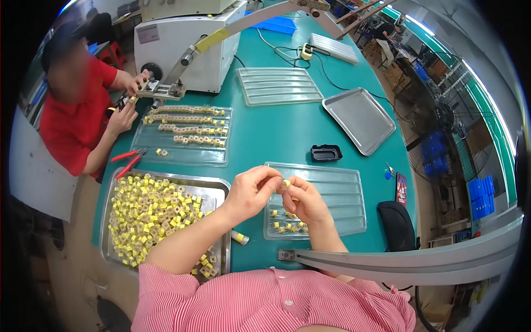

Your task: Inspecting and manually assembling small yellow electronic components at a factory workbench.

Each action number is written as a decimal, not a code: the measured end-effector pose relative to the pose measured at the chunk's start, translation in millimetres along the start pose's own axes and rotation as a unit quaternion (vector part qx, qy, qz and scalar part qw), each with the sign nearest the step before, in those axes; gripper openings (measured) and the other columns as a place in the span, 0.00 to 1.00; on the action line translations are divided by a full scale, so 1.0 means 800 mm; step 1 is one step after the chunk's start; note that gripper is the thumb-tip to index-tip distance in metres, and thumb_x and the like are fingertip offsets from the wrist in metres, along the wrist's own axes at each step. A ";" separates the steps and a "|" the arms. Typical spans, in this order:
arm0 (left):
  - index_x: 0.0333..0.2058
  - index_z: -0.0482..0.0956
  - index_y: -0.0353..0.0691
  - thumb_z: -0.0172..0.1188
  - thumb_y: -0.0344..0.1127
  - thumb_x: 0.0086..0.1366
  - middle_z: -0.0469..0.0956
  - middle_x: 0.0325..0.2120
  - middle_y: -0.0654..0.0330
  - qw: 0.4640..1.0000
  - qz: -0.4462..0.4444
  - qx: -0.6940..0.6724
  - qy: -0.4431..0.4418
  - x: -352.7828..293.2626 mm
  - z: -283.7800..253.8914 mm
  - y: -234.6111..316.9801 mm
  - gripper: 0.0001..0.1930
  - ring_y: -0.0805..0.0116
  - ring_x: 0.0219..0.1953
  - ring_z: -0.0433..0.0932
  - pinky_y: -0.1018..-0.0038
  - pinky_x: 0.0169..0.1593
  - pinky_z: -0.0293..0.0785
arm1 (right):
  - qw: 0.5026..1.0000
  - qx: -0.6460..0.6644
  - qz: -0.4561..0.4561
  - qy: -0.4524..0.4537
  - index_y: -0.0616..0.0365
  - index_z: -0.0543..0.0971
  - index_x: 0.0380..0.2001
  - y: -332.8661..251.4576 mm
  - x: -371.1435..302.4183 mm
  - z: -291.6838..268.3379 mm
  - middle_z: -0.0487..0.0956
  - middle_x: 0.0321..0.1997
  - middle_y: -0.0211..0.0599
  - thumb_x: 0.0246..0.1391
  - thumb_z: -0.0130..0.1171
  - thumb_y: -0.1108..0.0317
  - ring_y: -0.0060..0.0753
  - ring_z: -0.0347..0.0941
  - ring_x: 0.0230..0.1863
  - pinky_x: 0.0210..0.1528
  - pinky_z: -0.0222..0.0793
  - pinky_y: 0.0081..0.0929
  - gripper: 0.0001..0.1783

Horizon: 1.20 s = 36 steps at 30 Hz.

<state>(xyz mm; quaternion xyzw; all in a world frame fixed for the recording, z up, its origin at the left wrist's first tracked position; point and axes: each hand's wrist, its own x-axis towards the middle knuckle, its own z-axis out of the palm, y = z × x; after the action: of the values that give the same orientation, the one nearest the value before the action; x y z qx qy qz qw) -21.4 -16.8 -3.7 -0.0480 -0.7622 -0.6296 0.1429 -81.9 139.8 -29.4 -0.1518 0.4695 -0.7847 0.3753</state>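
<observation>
My left hand and my right hand meet above a clear grooved plastic tray, fingertips pinched together on one small yellow-and-beige part. A few of the same parts lie in the tray's near rows. To my left, a metal tray holds a heap of several loose yellow parts; my left forearm crosses over its right corner.
Across the green table a person in red works at a white machine, beside a clear tray of filled rows and red pliers. Also here: an empty metal tray, another clear tray, a black holder, a black pouch.
</observation>
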 end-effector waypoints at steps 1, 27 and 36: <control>0.29 0.72 0.32 0.51 0.28 0.55 0.73 0.23 0.59 1.000 0.015 -0.010 0.006 0.000 0.000 0.001 0.06 0.75 0.26 0.73 0.81 0.30 0.69 | 0.999 0.031 0.017 -0.034 0.62 0.70 0.30 0.000 -0.001 -0.002 0.72 0.23 0.32 0.49 0.48 0.68 0.15 0.60 0.13 0.14 0.54 0.12 0.08; 0.30 0.74 0.35 0.61 0.25 0.42 0.72 0.22 0.58 0.984 0.156 0.080 0.021 0.003 0.010 0.008 0.13 0.69 0.25 0.72 0.78 0.29 0.69 | 0.986 0.136 0.027 -0.096 0.57 0.69 0.33 0.009 0.003 -0.013 0.70 0.23 0.27 0.51 0.48 0.61 0.13 0.58 0.13 0.15 0.52 0.12 0.11; 0.26 0.75 0.36 0.59 0.26 0.45 0.72 0.20 0.59 0.976 0.189 0.103 0.021 0.004 0.016 0.010 0.06 0.67 0.24 0.71 0.76 0.27 0.68 | 0.982 0.145 -0.001 -0.124 0.60 0.68 0.33 0.010 0.002 -0.013 0.72 0.31 0.33 0.50 0.51 0.61 0.11 0.57 0.13 0.14 0.51 0.09 0.13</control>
<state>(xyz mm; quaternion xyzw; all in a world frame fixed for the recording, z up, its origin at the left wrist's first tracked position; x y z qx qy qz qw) -24.3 -3.3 2.3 -0.1627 -0.7968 -0.5103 0.2797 -85.3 142.9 -41.7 -0.1926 0.3003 -0.8200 0.4475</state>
